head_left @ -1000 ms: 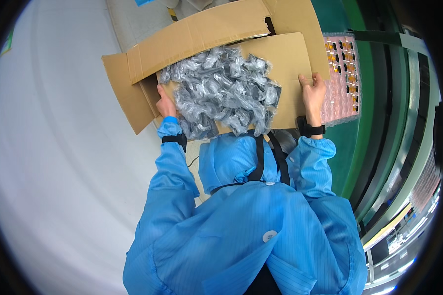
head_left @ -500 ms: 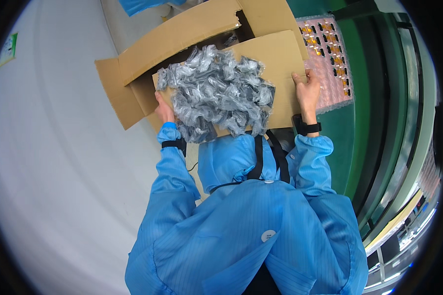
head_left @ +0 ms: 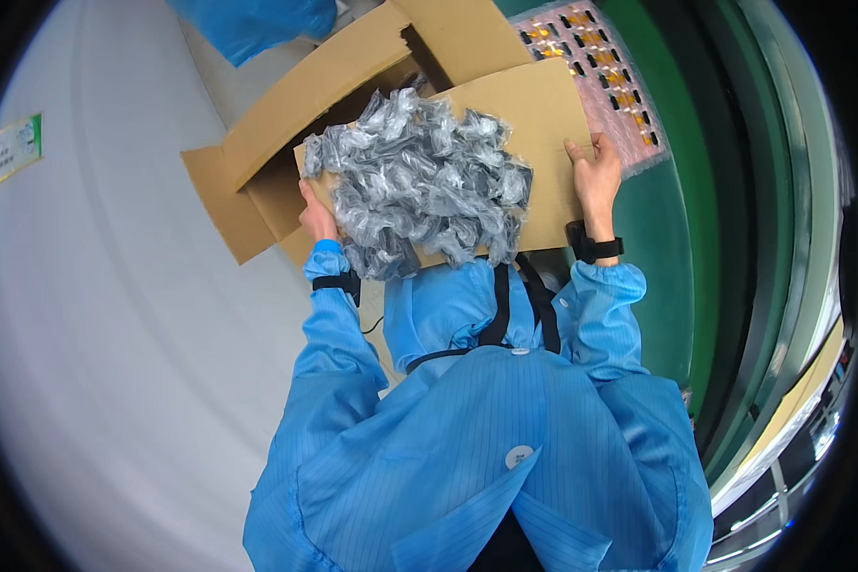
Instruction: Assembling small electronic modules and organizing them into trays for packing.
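Observation:
A flat sheet of brown cardboard [head_left: 553, 186] lies across both my hands, in front of my body. On it sits a heap of crumpled clear plastic-wrapped pieces [head_left: 429, 181], dark inside; what they are cannot be made out. My left hand [head_left: 317, 215] grips the sheet's left edge, its fingers partly hidden beneath. At the right edge, my right hand [head_left: 596, 181] is closed on the cardboard with the thumb on top. Just beyond the sheet, an opened cardboard box [head_left: 305, 91] stands with its flaps spread; its dark inside is partly covered by the sheet.
Beyond my right hand, pink bubble wrap [head_left: 601, 110] holds rows of small black-and-yellow parts on a green table [head_left: 663, 257]. Dark and green rails run along the right. A pale wall [head_left: 114, 286] is on the left. Something blue [head_left: 257, 24] shows at the top.
The view has swung to the right, and the box and bubble wrap appear shifted left and tilted. Both hands keep hold of the cardboard sheet, and the heap stays on it.

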`<act>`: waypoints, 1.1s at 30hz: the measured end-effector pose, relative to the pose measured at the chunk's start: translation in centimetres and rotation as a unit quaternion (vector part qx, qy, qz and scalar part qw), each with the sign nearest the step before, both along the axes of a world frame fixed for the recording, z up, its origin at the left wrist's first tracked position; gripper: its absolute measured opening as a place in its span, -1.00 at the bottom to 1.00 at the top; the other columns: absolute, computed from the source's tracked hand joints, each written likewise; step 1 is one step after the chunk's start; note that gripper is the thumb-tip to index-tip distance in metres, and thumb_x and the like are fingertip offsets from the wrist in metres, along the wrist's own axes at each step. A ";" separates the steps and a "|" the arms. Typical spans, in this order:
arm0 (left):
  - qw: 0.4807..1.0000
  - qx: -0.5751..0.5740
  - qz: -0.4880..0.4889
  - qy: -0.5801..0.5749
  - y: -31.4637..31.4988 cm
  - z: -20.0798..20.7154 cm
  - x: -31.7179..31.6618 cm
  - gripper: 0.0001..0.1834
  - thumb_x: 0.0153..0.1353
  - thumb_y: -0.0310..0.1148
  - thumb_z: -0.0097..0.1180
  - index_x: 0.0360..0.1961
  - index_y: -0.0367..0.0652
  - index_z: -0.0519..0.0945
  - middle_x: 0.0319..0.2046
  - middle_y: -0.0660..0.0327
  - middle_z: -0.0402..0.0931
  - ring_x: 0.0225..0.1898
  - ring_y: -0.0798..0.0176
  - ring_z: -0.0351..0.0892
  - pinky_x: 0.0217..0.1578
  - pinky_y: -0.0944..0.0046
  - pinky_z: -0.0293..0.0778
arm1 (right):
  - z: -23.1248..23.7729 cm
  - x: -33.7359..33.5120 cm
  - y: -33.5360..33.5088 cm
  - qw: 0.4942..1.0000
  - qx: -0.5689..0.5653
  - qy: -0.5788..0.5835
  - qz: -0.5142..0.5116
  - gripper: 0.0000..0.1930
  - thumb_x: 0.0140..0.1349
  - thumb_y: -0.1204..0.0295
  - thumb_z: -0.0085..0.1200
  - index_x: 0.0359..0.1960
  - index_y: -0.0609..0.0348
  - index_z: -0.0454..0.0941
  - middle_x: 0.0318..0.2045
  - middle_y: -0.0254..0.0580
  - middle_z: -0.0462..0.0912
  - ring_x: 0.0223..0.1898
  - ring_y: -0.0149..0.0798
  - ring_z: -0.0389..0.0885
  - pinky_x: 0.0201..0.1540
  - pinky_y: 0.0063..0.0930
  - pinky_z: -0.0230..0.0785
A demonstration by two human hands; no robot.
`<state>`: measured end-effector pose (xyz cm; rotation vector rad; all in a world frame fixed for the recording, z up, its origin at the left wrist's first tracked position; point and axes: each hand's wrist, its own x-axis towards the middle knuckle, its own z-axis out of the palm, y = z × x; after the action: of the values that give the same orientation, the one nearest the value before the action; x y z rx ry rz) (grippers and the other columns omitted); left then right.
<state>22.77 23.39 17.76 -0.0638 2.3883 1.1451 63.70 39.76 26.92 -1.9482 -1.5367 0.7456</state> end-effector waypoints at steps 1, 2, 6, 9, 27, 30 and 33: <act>1.000 -0.004 -0.005 0.016 0.2 0.0 0.1 -0.03 0.20 0.43 -0.10 -0.16 -0.53 0.64 -0.19 -0.11 0.66 -0.12 -0.04 0.60 -0.04 0.11 0.45 | 0.2 -0.1 0.2 1.000 0.001 -0.009 -0.015 -0.73 0.14 0.28 0.26 -0.24 0.20 0.58 -0.31 0.03 0.70 -0.20 0.10 0.66 -0.15 -0.13 0.42; 0.999 -0.007 -0.010 0.032 0.4 0.0 0.2 -0.02 0.19 0.43 -0.09 -0.16 -0.53 0.64 -0.19 -0.11 0.65 -0.13 -0.04 0.60 -0.05 0.11 0.45 | 0.2 -0.1 0.3 1.000 0.003 -0.009 -0.018 -0.73 0.14 0.28 0.26 -0.24 0.20 0.58 -0.31 0.03 0.70 -0.20 0.10 0.66 -0.15 -0.13 0.42; 0.999 0.028 -0.002 -0.038 1.3 1.0 0.8 -0.07 0.21 0.36 -0.01 -0.02 -0.52 0.57 -0.09 -0.02 0.61 -0.10 0.09 0.60 -0.03 0.18 0.47 | 0.5 0.2 0.8 1.000 -0.024 0.005 -0.018 -0.74 0.15 0.28 0.25 -0.22 0.16 0.58 -0.31 -0.02 0.71 -0.20 0.07 0.66 -0.14 -0.14 0.42; 1.000 -0.023 0.002 -0.002 1.0 0.5 0.4 0.00 0.17 0.45 -0.09 -0.19 -0.53 0.65 -0.21 -0.11 0.65 -0.15 -0.04 0.61 -0.07 0.08 0.45 | 0.8 0.1 1.0 0.999 -0.044 0.014 -0.023 -0.75 0.16 0.28 0.25 -0.22 0.13 0.58 -0.31 -0.04 0.71 -0.21 0.05 0.66 -0.15 -0.15 0.42; 1.000 -0.004 -0.029 -0.006 2.5 0.5 -0.1 -0.03 0.21 0.41 -0.09 -0.10 -0.54 0.62 -0.12 -0.13 0.63 -0.07 0.00 0.57 0.01 0.10 0.41 | 1.0 -0.5 2.8 0.999 -0.043 0.000 -0.021 -0.76 0.15 0.31 0.25 -0.25 0.17 0.56 -0.36 0.02 0.69 -0.25 0.12 0.64 -0.21 -0.15 0.42; 0.998 -0.062 0.001 0.009 2.3 0.9 -0.7 0.00 0.19 0.43 -0.10 -0.07 -0.54 0.60 -0.10 -0.16 0.62 -0.05 -0.04 0.56 0.03 0.09 0.40 | 0.6 -1.2 1.8 0.999 -0.034 0.019 -0.016 -0.76 0.15 0.31 0.25 -0.26 0.19 0.56 -0.37 0.02 0.69 -0.28 0.09 0.65 -0.21 -0.18 0.43; 0.999 -0.037 -0.002 0.024 2.1 1.8 -0.6 0.02 0.17 0.45 -0.09 -0.11 -0.57 0.61 -0.14 -0.21 0.63 -0.06 -0.08 0.56 0.02 0.06 0.39 | 1.1 -1.9 1.5 0.999 -0.024 0.040 -0.016 -0.77 0.16 0.33 0.25 -0.27 0.22 0.55 -0.38 0.00 0.69 -0.32 0.02 0.66 -0.23 -0.22 0.44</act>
<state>22.14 25.50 19.52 -0.0565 2.4711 1.0661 61.82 41.23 28.03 -1.9479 -1.4494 0.8448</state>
